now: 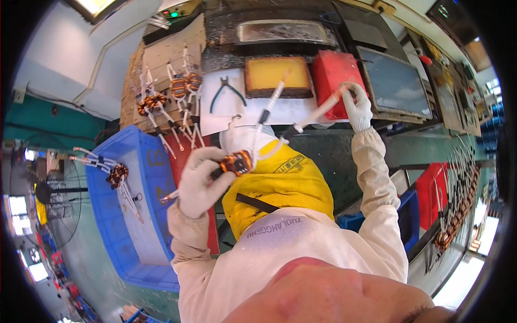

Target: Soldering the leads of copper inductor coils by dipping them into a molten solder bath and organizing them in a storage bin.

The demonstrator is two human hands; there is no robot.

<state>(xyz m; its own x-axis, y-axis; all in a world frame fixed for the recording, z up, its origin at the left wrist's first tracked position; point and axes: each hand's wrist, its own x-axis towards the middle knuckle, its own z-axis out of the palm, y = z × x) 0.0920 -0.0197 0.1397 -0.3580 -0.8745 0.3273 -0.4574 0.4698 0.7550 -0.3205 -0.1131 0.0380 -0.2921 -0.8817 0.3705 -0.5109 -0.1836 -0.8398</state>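
Note:
My left hand (198, 180), in a white glove, is closed around a toroidal coil (236, 163) wound with copper wire. Two white-sleeved leads with dark bands rise from that coil; one lead (264, 116) points up toward the yellow-filled tray (277, 75). The other lead (320, 110) bends right, and its reddish end is pinched in my gloved right hand (357, 107), in front of a red box (339, 72). Pliers (226, 92) with dark green handles lie on white paper on the bench, left of the tray.
Several more coils (180, 86) rest on cardboard at the left of the bench. A blue bin (148, 226) at my left contains another coil (117, 176). Rows of coils (452, 223) stand on a rack at the right. A grey panel (396, 83) lies beyond the red box.

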